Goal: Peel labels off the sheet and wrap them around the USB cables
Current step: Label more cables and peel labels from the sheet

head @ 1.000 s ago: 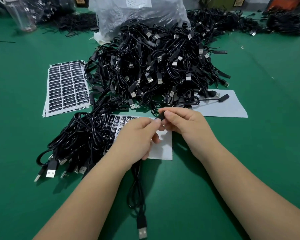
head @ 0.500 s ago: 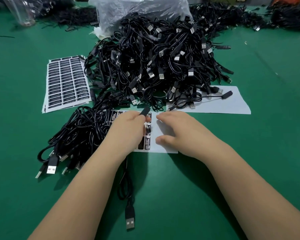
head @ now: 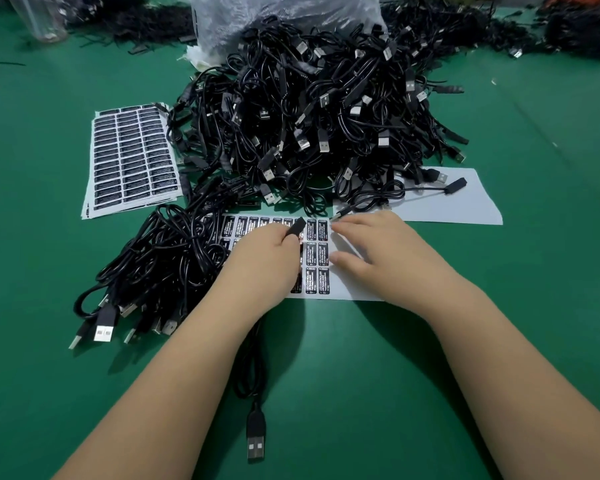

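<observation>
My left hand (head: 264, 261) pinches the small black end block of a USB cable (head: 253, 375); the cable runs back under my wrist to a USB plug (head: 256, 445) near the table's front. Under both hands lies a partly used label sheet (head: 343, 292), with black labels (head: 317, 258) left in its middle columns. My right hand (head: 371, 251) rests flat on the sheet's bare white part, fingers spread, fingertips at the sheet's upper edge beside the last label column. It holds nothing that I can see.
A big heap of black USB cables (head: 319, 112) fills the middle, with a smaller bundle (head: 160, 265) at the left. A full label sheet (head: 132, 157) lies far left, an empty backing sheet (head: 465, 206) at the right. Behind stand a plastic bag (head: 284, 15) and a clear bottle (head: 45, 19).
My hands have parted. The right hand let go of the cable end and came down flat onto the label sheet; the left keeps the cable end and has shifted slightly left.
</observation>
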